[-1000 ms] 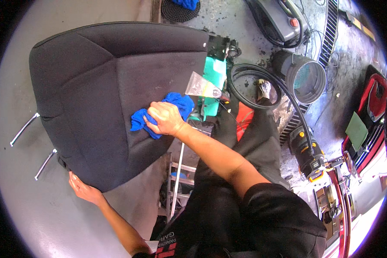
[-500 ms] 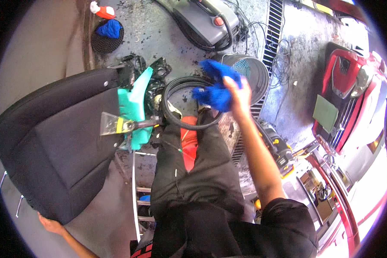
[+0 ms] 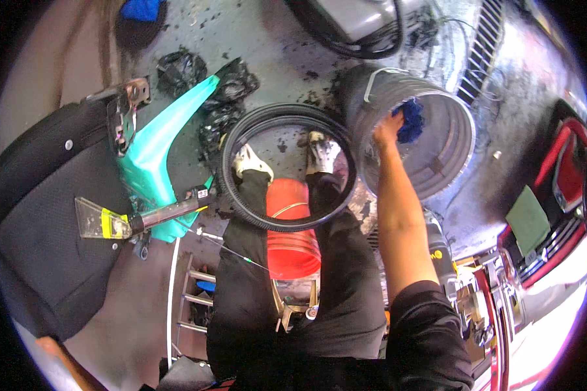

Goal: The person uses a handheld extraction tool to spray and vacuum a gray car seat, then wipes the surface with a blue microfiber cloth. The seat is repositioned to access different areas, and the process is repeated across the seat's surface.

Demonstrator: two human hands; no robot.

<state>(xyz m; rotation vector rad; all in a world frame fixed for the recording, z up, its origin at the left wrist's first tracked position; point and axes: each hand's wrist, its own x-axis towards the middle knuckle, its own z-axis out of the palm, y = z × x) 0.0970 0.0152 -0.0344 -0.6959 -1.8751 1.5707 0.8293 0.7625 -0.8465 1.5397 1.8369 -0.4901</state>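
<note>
1. Two hands can be counted: a right hand (image 3: pixel 388 130) and a left hand (image 3: pixel 48 346), the latter only partly shown.
2. Two buckets, easily spotted tbh: one gray bucket (image 3: pixel 458 137), one red bucket (image 3: pixel 293 253).
3. Two cloths can be made out, a dark blue cloth (image 3: pixel 410 121) plus a bright blue cloth (image 3: pixel 140 9).
4. Just one seat back (image 3: pixel 52 260) is seen.
5. Two shoes (image 3: pixel 324 154) are shown.
6. One clear nozzle (image 3: pixel 92 218), one hose coil (image 3: pixel 284 225) (loops can't really be counted).
7. One ladder (image 3: pixel 197 300) is found too.
</note>
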